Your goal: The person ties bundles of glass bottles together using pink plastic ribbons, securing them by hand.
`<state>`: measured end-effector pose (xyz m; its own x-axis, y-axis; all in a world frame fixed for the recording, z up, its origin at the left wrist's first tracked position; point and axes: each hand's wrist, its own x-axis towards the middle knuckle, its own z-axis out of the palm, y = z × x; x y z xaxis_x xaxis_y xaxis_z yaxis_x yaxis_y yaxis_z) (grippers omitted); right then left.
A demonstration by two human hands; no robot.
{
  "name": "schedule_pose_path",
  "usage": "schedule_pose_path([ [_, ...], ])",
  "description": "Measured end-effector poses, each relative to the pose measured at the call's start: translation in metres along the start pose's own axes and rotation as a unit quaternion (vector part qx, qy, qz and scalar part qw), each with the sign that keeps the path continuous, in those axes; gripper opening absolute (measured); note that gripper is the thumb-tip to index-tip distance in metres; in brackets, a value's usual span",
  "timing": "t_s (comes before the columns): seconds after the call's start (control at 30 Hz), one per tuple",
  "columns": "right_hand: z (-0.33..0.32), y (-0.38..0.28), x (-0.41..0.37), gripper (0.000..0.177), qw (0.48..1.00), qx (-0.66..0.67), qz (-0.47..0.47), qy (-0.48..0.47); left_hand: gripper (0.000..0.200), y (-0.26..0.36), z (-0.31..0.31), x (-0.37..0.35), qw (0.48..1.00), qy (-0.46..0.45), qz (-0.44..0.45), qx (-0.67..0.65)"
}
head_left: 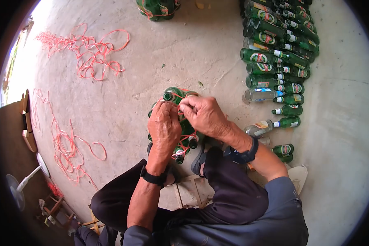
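Between my feet stands a bundle of green glass bottles (174, 91), upright with their necks pointing up at me. Red plastic string (184, 139) runs around and across the bottle necks. Over the left of the bundle, my left hand (165, 119) is closed, its fingertips pinched on the string. My right hand (203, 114) meets it from the right, thumb and forefinger also pinching the string. The fingertips of both hands are close together above the bottles. My hands hide much of the bundle's middle and the exact run of the string there.
Many bottles lie in stacked rows (266, 57) on the right, mostly green, a few clear. Another tied bottle bundle (158, 8) stands at the top. Loose red string lies in a tangle (92, 53) at upper left and a heap (65, 149) below it. A white fan (18, 188) stands far left.
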<state>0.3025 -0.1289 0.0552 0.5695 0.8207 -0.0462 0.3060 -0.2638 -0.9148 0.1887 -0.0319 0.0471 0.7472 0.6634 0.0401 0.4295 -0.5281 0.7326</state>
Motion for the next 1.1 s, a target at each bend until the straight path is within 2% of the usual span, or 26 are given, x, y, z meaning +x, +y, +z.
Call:
schedule_pose_path([
  [0.03, 0.006, -0.002, -0.006, 0.009, 1.0, 0.018, 0.005, 0.006, 0.003, -0.002, -0.001, 0.001, 0.998, -0.012, -0.04, -0.039],
  [0.07, 0.011, -0.004, -0.011, 0.01, 0.999, 0.035, 0.009, 0.013, 0.003, -0.001, -0.003, 0.001, 0.999, -0.01, -0.037, -0.04],
  [0.13, 0.012, -0.013, -0.016, 0.017, 0.999, 0.034, 0.025, 0.025, 0.004, 0.002, -0.009, 0.0, 0.997, -0.016, 0.026, -0.075],
  [0.17, 0.01, -0.015, -0.016, 0.02, 0.98, 0.144, 0.139, -0.001, 0.004, -0.003, -0.008, -0.001, 0.996, 0.007, 0.057, -0.066],
  [0.2, 0.008, -0.018, -0.016, 0.024, 0.935, 0.25, 0.249, -0.027, 0.004, -0.002, -0.01, -0.003, 0.996, 0.007, 0.057, -0.066],
  [0.23, 0.005, -0.021, -0.015, 0.028, 0.906, 0.307, 0.289, -0.043, 0.004, 0.001, -0.013, -0.005, 0.997, -0.009, 0.065, -0.042],
  [0.27, 0.007, -0.018, -0.015, 0.028, 0.906, 0.306, 0.289, -0.043, 0.005, 0.005, -0.016, -0.008, 0.997, -0.024, 0.073, -0.018],
  [0.33, 0.017, -0.004, -0.015, 0.023, 0.883, 0.346, 0.314, -0.024, 0.007, 0.016, -0.016, -0.013, 0.996, -0.031, 0.07, -0.033],
  [0.43, 0.029, 0.011, -0.014, 0.02, 0.86, 0.389, 0.329, 0.013, 0.01, 0.014, -0.015, -0.02, 0.989, -0.058, 0.113, -0.072],
  [0.57, 0.027, 0.002, -0.013, 0.017, 0.86, 0.387, 0.332, 0.03, 0.007, 0.013, -0.021, -0.016, 0.981, -0.069, 0.161, -0.086],
  [0.63, 0.033, -0.001, -0.014, 0.022, 0.886, 0.342, 0.299, 0.094, 0.006, 0.013, -0.021, -0.017, 0.977, -0.06, 0.167, -0.119],
  [0.67, 0.035, 0.002, -0.014, 0.022, 0.886, 0.341, 0.299, 0.093, 0.006, 0.013, -0.021, -0.019, 0.977, -0.059, 0.167, -0.119],
  [0.73, 0.038, 0.008, -0.013, 0.022, 0.934, 0.279, 0.192, 0.111, 0.002, 0.012, -0.02, -0.023, 0.976, -0.059, 0.034, -0.208],
  [0.8, 0.032, 0.003, -0.015, 0.021, 0.945, 0.241, 0.201, 0.09, 0.003, 0.003, -0.02, -0.018, 0.983, -0.038, 0.058, -0.17],
  [0.87, 0.028, -0.005, -0.016, 0.02, 0.954, 0.202, 0.21, 0.069, 0.01, -0.005, -0.014, -0.015, 0.98, -0.026, -0.02, -0.196],
  [0.9, 0.027, -0.008, -0.016, 0.019, 0.964, 0.18, 0.183, 0.072, 0.021, -0.005, -0.013, -0.011, 0.978, -0.039, -0.025, -0.202],
  [0.93, 0.027, -0.009, -0.017, 0.019, 0.972, 0.158, 0.156, 0.076, 0.021, -0.004, -0.015, -0.008, 0.978, -0.038, -0.026, -0.203],
  [1.0, 0.025, -0.005, -0.019, 0.02, 0.979, 0.133, 0.145, 0.06, 0.032, 0.0, -0.021, -0.001, 0.979, -0.132, 0.005, -0.152],
  [1.1, 0.025, -0.006, -0.021, 0.021, 0.985, 0.109, 0.128, 0.049, 0.036, -0.004, -0.019, 0.003, 0.981, -0.133, 0.042, -0.131],
])
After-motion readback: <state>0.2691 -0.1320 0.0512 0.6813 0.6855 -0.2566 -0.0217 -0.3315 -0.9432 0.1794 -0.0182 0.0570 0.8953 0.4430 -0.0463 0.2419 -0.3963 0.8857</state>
